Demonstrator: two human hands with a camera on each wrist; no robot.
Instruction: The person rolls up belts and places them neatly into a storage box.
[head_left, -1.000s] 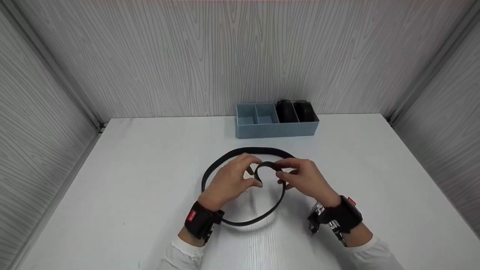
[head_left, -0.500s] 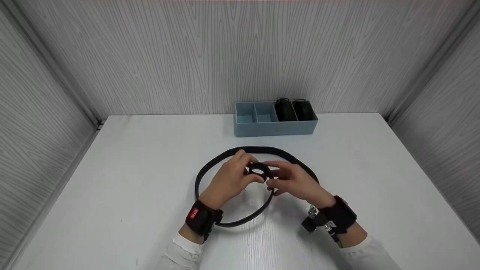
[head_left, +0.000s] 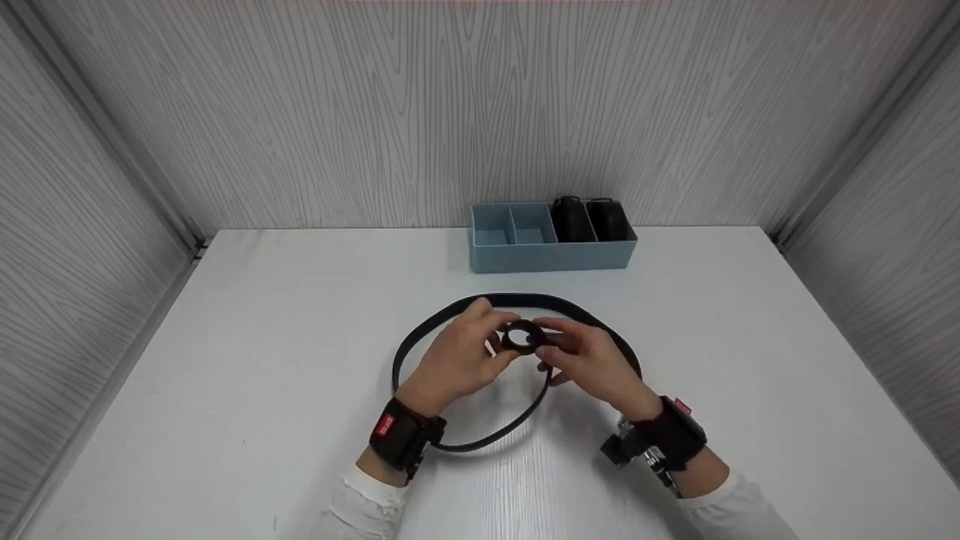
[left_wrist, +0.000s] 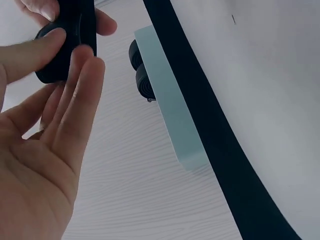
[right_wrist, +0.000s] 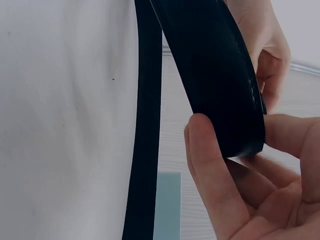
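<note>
A long black belt (head_left: 525, 300) loops across the white table, its near end wound into a small ring-shaped coil. My left hand (head_left: 457, 360) pinches that coil from the left between thumb and fingers. From the right, my right hand (head_left: 596, 364) grips the coil and the strap running off it. In the right wrist view, the wide flat strap (right_wrist: 215, 75) passes between the right thumb and fingers. The left wrist view shows the left thumb pressing on the dark coil (left_wrist: 55, 60), with the right fingertips beside it. The belt's other end is hidden.
Against the back wall stands a blue-grey divided box (head_left: 551, 259). Its two right compartments hold coiled black belts (head_left: 572, 223); the two left compartments show their bare floors. Grey wood-grain panels (head_left: 337, 112) enclose the table on three sides.
The open curl at the belt's end has tightened into a smaller closed ring. Both hands have come closer together, the right one shifting left.
</note>
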